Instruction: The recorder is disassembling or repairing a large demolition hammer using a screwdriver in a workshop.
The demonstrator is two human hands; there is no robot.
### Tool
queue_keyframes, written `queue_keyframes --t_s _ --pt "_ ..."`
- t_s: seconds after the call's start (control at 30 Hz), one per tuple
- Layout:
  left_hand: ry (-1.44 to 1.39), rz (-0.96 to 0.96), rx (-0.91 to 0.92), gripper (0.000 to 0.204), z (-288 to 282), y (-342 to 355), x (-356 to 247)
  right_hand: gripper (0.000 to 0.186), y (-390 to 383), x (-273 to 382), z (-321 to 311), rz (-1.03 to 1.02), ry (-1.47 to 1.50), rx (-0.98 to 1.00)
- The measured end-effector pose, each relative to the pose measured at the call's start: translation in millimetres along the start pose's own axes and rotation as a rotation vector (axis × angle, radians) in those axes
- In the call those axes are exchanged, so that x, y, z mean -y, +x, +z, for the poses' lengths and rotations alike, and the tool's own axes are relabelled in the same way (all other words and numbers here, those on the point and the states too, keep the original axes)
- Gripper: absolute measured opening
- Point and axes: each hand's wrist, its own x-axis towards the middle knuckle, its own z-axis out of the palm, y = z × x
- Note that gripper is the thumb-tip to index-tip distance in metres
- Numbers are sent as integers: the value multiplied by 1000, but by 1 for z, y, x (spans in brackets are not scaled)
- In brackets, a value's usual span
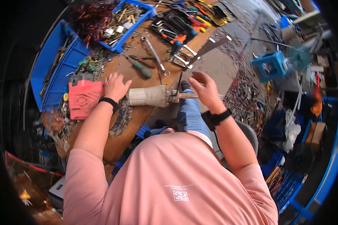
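Note:
A dirty off-white, tapered cylinder (148, 96) lies at the table's right edge, like a motor or tool body. From its narrow end a brownish metal rod (187, 96) sticks out to the right, past the edge. My left hand (116, 87) rests flat beside the wide end, fingers out and thumb apart. Close to its left lies a worn red piece (85, 99) with a dark grey end. My right hand (205, 92) is at the rod, its fingers loosely bent and apart; whether it touches the rod is hard to tell. A dark curved strip (122, 118) lies below the cylinder.
Beyond my hands lie a green-handled screwdriver (141, 69), dark pliers (143, 62) and a long wrench (156, 56). Blue bins (60, 71) stand at the left. Several hand tools crowd the far table. Wire scraps (244, 101) heap on the right near a teal machine (270, 66).

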Motion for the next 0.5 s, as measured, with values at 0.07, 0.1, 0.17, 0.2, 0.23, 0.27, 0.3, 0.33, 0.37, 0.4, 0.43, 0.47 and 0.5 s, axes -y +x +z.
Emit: queue_keyframes --t_s 0.07,0.1,0.17,0.2,0.23,0.27,0.3,0.33,0.37,0.4,0.43,0.47,0.5 --pt "4 3 -41 43 9 2 -2 40 9 0 12 61 45 -38" --pt "3 27 -35 43 9 4 -5 38 13 2 17 71 101 -30" --pt "105 9 158 43 4 4 -6 37 22 2 27 85 169 -34" --pt "81 27 162 43 6 1 6 37 25 1 34 90 200 6" --pt "94 39 168 43 13 2 9 38 28 1 41 94 234 47" --pt "77 43 147 43 12 3 5 36 29 1 48 136 296 34" --pt "60 46 125 43 9 4 1 36 31 -2 54 142 310 28" --pt "30 125 72 42 12 8 -10 35 33 -7 59 157 281 3" --pt "-11 195 27 42 9 10 -28 34 33 -12 64 174 252 -18" --pt "-86 242 53 42 7 12 -53 35 34 -21 66 141 284 -38" --pt "-257 359 -3 40 11 11 -73 35 38 -23 65 138 293 -38" --pt "-254 428 -138 35 20 7 -91 37 39 -25 64 120 238 -50" --pt "-328 329 -145 31 30 4 -107 38 39 -27 64 104 185 -61"
